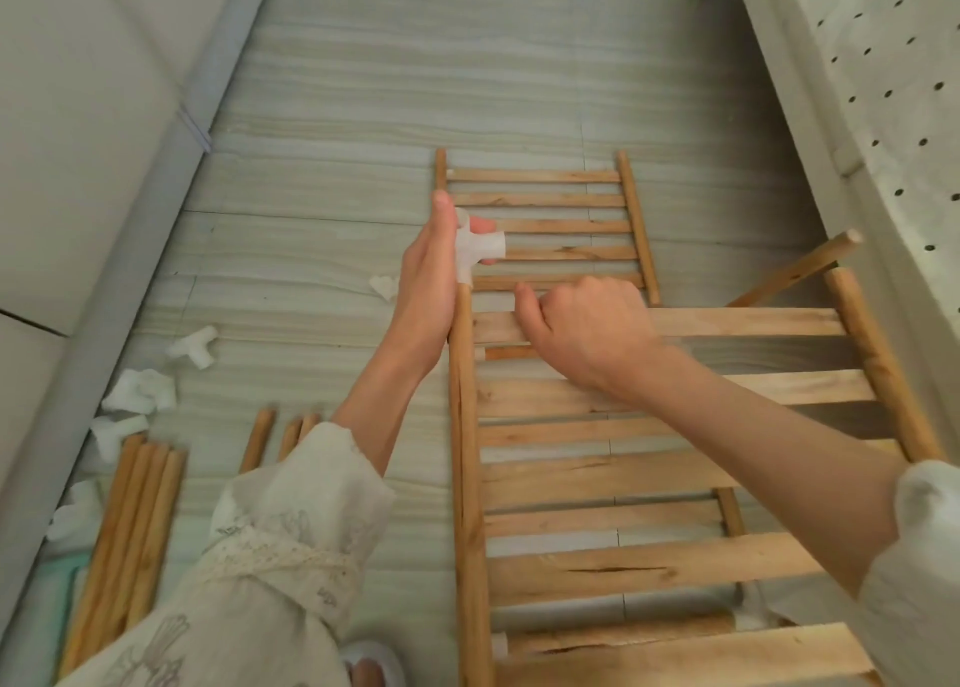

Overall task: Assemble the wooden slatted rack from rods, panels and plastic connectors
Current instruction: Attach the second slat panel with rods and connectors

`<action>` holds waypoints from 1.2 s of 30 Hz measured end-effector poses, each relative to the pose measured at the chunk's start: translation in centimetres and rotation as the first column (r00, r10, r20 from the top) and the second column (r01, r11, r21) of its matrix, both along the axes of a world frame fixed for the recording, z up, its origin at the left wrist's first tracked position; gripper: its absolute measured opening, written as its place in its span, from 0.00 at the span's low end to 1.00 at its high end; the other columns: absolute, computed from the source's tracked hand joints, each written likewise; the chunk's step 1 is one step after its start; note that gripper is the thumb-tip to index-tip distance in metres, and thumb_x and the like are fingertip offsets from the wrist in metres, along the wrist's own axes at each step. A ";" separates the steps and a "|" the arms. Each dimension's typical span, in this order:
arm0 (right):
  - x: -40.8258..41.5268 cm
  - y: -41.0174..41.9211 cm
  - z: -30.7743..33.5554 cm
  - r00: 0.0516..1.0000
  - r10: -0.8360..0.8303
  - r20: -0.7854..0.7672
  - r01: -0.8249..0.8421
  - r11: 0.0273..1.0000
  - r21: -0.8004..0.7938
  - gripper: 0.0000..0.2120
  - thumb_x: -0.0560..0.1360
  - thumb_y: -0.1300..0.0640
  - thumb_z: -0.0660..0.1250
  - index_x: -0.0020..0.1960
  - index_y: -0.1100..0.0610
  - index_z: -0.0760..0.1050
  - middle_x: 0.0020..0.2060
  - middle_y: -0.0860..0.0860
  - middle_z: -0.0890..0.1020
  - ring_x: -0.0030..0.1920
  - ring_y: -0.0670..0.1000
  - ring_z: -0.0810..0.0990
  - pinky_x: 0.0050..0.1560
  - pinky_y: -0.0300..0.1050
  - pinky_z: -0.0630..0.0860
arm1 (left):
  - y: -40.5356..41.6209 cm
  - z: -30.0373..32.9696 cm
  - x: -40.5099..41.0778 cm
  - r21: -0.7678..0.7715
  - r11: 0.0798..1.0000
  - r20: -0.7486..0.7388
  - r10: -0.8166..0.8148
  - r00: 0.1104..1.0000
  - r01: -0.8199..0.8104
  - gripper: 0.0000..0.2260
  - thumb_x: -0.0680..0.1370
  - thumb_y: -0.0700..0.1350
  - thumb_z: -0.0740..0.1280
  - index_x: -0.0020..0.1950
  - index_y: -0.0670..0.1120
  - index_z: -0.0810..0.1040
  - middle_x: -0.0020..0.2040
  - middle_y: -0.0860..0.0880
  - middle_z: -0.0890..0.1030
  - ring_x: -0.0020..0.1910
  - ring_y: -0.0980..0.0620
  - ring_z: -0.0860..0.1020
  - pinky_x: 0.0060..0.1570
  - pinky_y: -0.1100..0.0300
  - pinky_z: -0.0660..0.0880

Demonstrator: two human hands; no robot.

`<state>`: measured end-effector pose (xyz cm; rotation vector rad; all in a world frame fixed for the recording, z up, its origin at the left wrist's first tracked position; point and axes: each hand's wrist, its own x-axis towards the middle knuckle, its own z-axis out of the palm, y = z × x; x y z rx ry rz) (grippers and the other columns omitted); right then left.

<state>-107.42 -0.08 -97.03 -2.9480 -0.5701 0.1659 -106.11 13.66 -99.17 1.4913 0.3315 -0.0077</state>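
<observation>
Slatted panel [649, 468] is seen held up off the floor [363, 114], nearest the camera, w/ its left side rod [465, 452] running from bottom centre up to mid-frame. A white plastic connector [475, 249], T-shaped, is seated on the top end of that rod. It is gripped by the left hand [434, 281]: fingers laid straight along the rod's left side, thumb curled round the connector from the right. The top slat [727, 322] of the panel is clutched by the right hand [587, 333], fingers curled over its far edge, near the left rod.

A 2nd, smaller slatted panel [545, 223] is laid flat on the floor just beyond the hands. A loose rod [795, 270] is seen tilted at right, beside a white perforated board [893, 88]. At lower left a bundle of rods [130, 530] is laid on the floor, w/ approx. three more rod ends [283, 437] showing next to the left sleeve [270, 556]. Spare white connectors [150, 390] are scattered nearby, along a grey wall base.
</observation>
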 end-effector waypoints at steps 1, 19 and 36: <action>0.0 0.0 0.0 1.000 0.002 -0.004 -0.002 1.000 -0.003 0.28 0.81 0.47 0.45 0.25 0.54 0.63 0.24 0.51 0.69 0.31 0.56 0.71 0.34 0.45 0.62 | -0.1 0.0 -0.1 0.000 1.000 0.006 0.013 1.000 -0.013 0.25 0.77 0.64 0.49 0.42 0.50 0.80 0.43 0.49 0.81 0.42 0.54 0.77 0.48 0.57 0.70; -1.0 -0.3 0.7 0.999 -0.025 -0.025 0.025 0.999 0.023 0.28 0.82 0.48 0.44 0.25 0.54 0.60 0.23 0.51 0.65 0.31 0.56 0.70 0.36 0.46 0.66 | -1.0 0.3 -1.9 0.103 0.983 0.046 0.150 0.988 -0.154 0.29 0.83 0.54 0.45 0.40 0.45 0.82 0.27 0.53 0.79 0.29 0.59 0.74 0.37 0.65 0.70; -0.5 -0.4 0.8 0.999 0.034 -0.003 -0.034 0.999 0.010 0.23 0.82 0.47 0.45 0.45 0.53 0.76 0.36 0.56 0.80 0.42 0.61 0.79 0.37 0.46 0.65 | -1.1 0.7 -4.2 0.259 0.961 -0.081 -0.076 0.994 0.094 0.26 0.76 0.47 0.67 0.70 0.50 0.59 0.63 0.47 0.72 0.60 0.48 0.74 0.61 0.51 0.72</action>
